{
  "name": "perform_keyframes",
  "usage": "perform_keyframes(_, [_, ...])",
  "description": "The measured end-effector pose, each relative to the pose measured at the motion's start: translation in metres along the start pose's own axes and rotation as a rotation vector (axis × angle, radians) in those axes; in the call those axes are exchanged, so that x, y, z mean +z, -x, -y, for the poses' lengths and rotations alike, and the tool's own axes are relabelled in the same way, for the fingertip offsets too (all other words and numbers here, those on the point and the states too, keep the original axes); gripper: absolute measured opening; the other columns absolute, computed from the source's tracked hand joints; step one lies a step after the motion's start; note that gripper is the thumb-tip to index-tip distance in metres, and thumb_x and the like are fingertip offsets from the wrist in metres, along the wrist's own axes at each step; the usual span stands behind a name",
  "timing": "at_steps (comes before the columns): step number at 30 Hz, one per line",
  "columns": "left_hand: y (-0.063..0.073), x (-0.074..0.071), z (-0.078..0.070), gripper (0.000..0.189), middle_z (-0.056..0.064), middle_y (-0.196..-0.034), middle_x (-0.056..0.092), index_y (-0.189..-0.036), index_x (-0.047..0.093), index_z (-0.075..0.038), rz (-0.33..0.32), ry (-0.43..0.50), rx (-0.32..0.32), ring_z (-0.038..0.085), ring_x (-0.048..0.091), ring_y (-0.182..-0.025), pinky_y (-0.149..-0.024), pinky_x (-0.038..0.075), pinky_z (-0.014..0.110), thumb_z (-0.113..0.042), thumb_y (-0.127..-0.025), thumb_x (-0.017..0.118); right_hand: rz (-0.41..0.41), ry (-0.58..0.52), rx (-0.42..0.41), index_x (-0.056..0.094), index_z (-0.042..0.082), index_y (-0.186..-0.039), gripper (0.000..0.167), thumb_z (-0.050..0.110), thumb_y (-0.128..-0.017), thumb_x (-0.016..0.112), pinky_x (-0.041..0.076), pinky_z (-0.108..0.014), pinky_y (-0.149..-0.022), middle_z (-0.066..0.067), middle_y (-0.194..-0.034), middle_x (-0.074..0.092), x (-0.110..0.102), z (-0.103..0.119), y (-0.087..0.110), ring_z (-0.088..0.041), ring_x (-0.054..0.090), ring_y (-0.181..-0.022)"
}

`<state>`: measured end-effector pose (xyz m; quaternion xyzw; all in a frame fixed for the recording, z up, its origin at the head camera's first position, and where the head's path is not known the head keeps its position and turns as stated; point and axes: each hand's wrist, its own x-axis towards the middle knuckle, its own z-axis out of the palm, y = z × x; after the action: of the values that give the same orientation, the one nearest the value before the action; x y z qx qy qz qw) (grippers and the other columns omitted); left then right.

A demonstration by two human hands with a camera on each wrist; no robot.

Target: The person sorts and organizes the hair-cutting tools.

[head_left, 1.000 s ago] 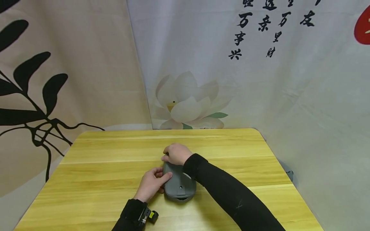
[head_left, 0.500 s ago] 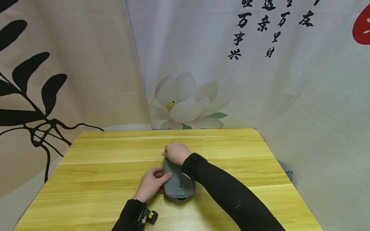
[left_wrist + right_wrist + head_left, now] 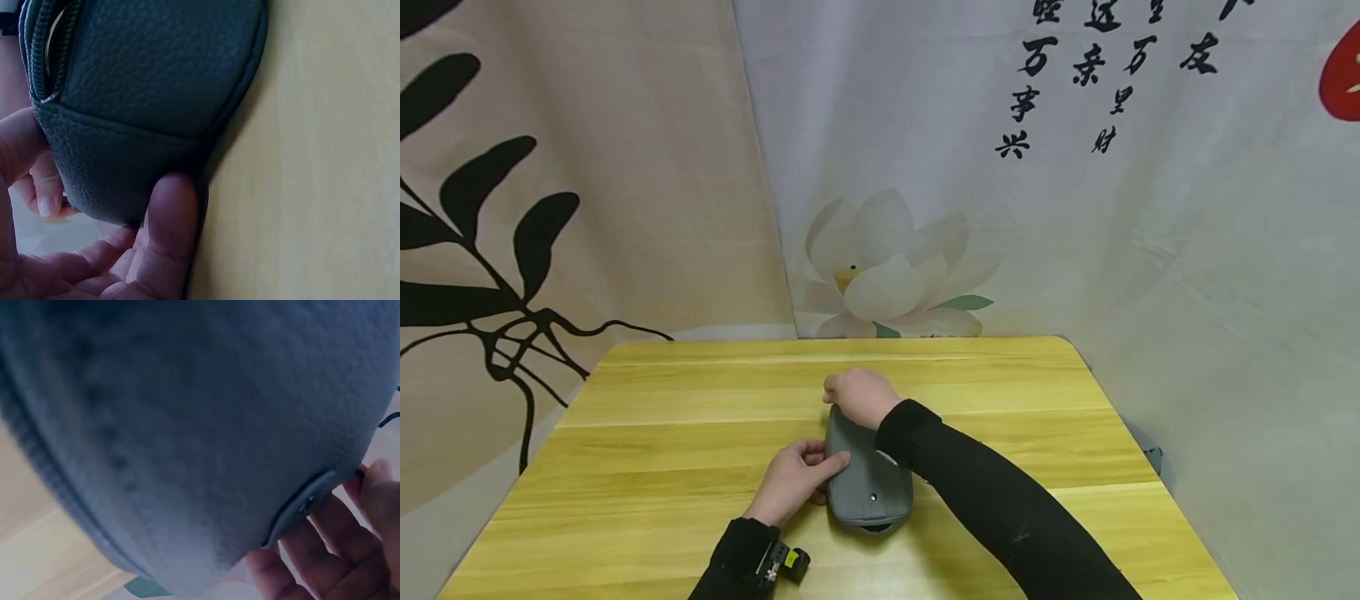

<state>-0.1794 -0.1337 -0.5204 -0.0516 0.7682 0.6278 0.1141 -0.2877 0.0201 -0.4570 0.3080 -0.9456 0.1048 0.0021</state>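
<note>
A grey leather zip pouch lies on the table, with a small metal stud and a dark gap at its near end. My left hand holds its left side, thumb on top. In the left wrist view that thumb presses the pouch's side, and parted zip teeth show. At the far end is my right hand, fingers curled. The right wrist view shows its thumb and forefinger pinching a small dark zipper pull, mostly hidden, beside a leather tab.
The wooden table spreads out on both sides of the pouch. Behind it hangs a printed cloth with a lotus and characters. A small camera sits on the left wrist.
My right hand has shifted slightly away along the pouch's far end, and the dark pull is now hidden in the head view. The pouch's near end sits slightly closer to me; my left hand keeps its hold.
</note>
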Motion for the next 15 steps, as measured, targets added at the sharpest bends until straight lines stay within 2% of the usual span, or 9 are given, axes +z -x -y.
perform_keyframes(9, [-0.003,-0.003,0.001,0.075,0.015,-0.112,0.077,-0.142,0.059,0.008,0.042,0.024,-0.016,0.018,0.071,-0.08,-0.064,0.062,0.039,-0.047,-0.096,0.08,-0.089,-0.06,0.013,0.078,0.018,-0.102,0.017,0.028,-0.108,0.065,0.051,-0.026,-0.069,0.002,-0.091,0.076,-0.004,-0.003,0.005,-0.01,0.063,-0.076])
perform_keyframes(12, [-0.005,-0.004,0.001,0.078,0.012,-0.104,0.075,-0.146,0.055,0.008,0.076,0.042,-0.029,0.017,0.066,-0.074,-0.061,0.057,0.034,-0.048,-0.097,0.078,-0.1,-0.09,0.01,0.078,0.017,-0.101,0.017,0.027,-0.108,0.066,0.051,-0.025,-0.07,0.002,-0.091,0.075,-0.007,-0.001,0.006,-0.01,0.062,-0.076])
perform_keyframes(15, [-0.008,-0.005,0.002,0.08,0.007,-0.091,0.07,-0.149,0.051,0.009,0.115,0.056,-0.026,0.016,0.059,-0.068,-0.057,0.051,0.031,-0.048,-0.098,0.076,-0.075,-0.105,0.01,0.077,0.016,-0.103,0.018,0.026,-0.109,0.064,0.05,-0.025,-0.071,0.0,-0.091,0.076,-0.011,0.002,0.007,-0.01,0.061,-0.075])
